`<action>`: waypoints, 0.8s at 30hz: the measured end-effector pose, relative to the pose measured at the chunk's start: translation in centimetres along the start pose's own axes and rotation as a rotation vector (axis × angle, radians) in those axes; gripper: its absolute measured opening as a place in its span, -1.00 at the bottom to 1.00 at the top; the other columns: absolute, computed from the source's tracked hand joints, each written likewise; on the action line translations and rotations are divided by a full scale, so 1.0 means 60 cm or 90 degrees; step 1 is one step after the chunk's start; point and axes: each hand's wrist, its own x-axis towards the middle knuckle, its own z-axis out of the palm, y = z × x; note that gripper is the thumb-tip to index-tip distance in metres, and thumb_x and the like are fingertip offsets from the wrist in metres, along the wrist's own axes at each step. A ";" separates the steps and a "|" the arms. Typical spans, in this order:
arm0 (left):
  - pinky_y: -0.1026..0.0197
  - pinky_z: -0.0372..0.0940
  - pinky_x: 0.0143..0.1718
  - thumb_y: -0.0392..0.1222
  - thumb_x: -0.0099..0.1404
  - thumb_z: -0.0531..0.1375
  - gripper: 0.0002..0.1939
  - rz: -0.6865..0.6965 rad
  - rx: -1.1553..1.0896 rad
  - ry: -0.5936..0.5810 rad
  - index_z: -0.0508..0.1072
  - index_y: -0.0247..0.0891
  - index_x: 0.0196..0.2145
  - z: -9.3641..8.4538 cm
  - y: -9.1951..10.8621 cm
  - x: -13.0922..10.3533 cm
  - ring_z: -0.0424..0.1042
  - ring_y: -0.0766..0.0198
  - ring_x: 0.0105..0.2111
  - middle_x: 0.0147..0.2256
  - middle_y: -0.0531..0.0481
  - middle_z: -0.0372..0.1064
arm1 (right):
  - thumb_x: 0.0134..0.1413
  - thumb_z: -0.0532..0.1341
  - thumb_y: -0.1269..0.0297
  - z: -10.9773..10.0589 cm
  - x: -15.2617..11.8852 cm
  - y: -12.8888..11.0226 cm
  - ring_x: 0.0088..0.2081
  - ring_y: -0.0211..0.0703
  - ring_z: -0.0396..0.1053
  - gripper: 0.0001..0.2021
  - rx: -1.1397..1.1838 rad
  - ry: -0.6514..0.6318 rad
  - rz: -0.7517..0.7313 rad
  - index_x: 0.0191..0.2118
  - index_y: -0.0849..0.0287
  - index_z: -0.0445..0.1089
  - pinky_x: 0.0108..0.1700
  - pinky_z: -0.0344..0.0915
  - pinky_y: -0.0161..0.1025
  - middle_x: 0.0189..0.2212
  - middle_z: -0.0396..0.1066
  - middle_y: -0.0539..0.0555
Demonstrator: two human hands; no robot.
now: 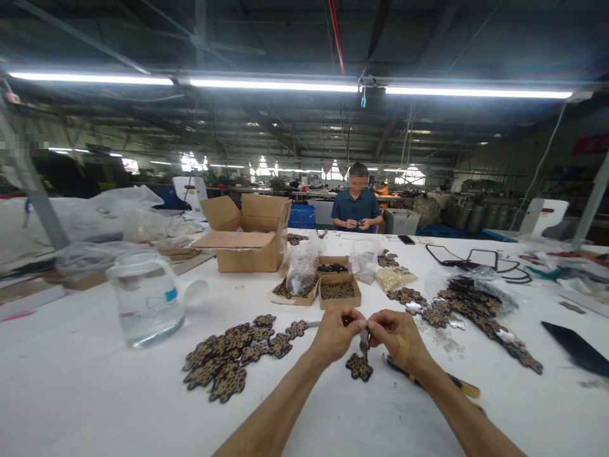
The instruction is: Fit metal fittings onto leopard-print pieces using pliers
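Note:
My left hand [339,333] and my right hand [397,336] meet above the white table [352,419], fingertips pinched together on a thin grey strap [364,343]. From the strap hangs a leopard-print flower-shaped piece [359,367], just over or on the table. Whatever small part sits between the fingertips is too small to make out. Left of my left hand lies a pile of similar leopard pieces [228,352]. Pliers with yellow-and-black handles [464,384] lie partly under my right wrist.
Small boxes of metal parts [339,291] stand ahead, beside an open cardboard box [247,251]. A water jug [147,301] is at left. More leopard pieces [476,304] and a dark phone-like slab [578,348] lie right. A person [356,206] sits across the table.

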 end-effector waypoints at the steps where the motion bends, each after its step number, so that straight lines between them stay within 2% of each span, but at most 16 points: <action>1: 0.26 0.18 -0.42 -0.10 0.10 0.34 -0.77 0.001 -0.001 -0.001 0.54 -0.37 -0.45 0.002 0.000 -0.001 0.34 0.29 -0.48 -0.50 -0.06 0.45 | 0.13 0.27 0.01 0.000 0.000 0.002 -0.51 -0.13 0.43 -0.67 -0.015 -0.011 0.002 -0.36 0.22 0.48 -0.44 0.35 -0.23 -0.56 0.46 0.08; 4: 0.25 0.20 -0.38 -0.09 0.10 0.36 -0.76 0.001 -0.030 -0.005 0.55 -0.38 -0.44 0.007 -0.005 -0.001 0.36 0.27 -0.45 -0.48 -0.07 0.45 | 0.15 0.24 -0.01 0.000 -0.003 0.007 -0.54 -0.18 0.40 -0.67 -0.041 -0.022 0.010 -0.36 0.21 0.43 -0.49 0.29 -0.30 -0.58 0.41 0.02; 7: 0.24 0.22 -0.33 -0.07 0.10 0.38 -0.73 0.001 -0.121 -0.026 0.54 -0.38 -0.42 0.012 -0.010 -0.002 0.37 0.27 -0.41 -0.45 -0.06 0.45 | 0.14 0.24 -0.02 0.000 -0.004 0.013 -0.60 -0.27 0.28 -0.67 -0.032 -0.015 0.015 -0.37 0.19 0.37 -0.56 0.18 -0.35 -0.60 0.31 -0.04; 10: 0.23 0.25 -0.27 -0.07 0.07 0.41 -0.70 -0.015 -0.237 -0.055 0.53 -0.39 -0.39 0.016 -0.011 -0.004 0.37 0.28 -0.39 -0.42 -0.06 0.44 | 0.15 0.23 0.00 -0.001 -0.005 0.012 -0.59 -0.32 0.15 -0.69 -0.040 -0.010 -0.017 -0.38 0.17 0.35 -0.57 0.08 -0.37 -0.60 0.24 -0.07; 13: 0.20 0.27 -0.24 -0.05 0.06 0.43 -0.67 -0.034 -0.299 -0.079 0.52 -0.40 -0.39 0.018 -0.008 -0.007 0.38 0.28 -0.37 -0.42 -0.08 0.43 | 0.16 0.23 0.05 -0.003 -0.007 0.005 -0.56 -0.31 0.11 -0.72 -0.071 -0.004 -0.055 -0.40 0.17 0.35 -0.54 0.06 -0.36 -0.58 0.24 -0.06; 21: 0.17 0.34 -0.30 -0.02 0.07 0.43 -0.63 -0.118 -0.381 -0.156 0.45 -0.35 -0.35 0.014 0.001 -0.013 0.40 0.30 -0.42 -0.38 -0.05 0.41 | 0.16 0.21 0.08 -0.009 -0.007 -0.005 -0.55 -0.29 0.12 -0.74 -0.103 -0.011 -0.074 -0.43 0.15 0.31 -0.51 0.06 -0.33 -0.59 0.29 -0.05; 24: 0.25 0.27 -0.40 -0.05 0.09 0.42 -0.66 -0.118 -0.393 -0.170 0.44 -0.34 -0.34 0.014 -0.002 -0.014 0.35 0.36 -0.49 -0.42 -0.03 0.39 | 0.17 0.20 0.12 -0.013 -0.007 -0.007 -0.55 -0.30 0.11 -0.76 -0.111 -0.019 -0.082 -0.42 0.15 0.31 -0.49 0.07 -0.33 -0.59 0.25 -0.06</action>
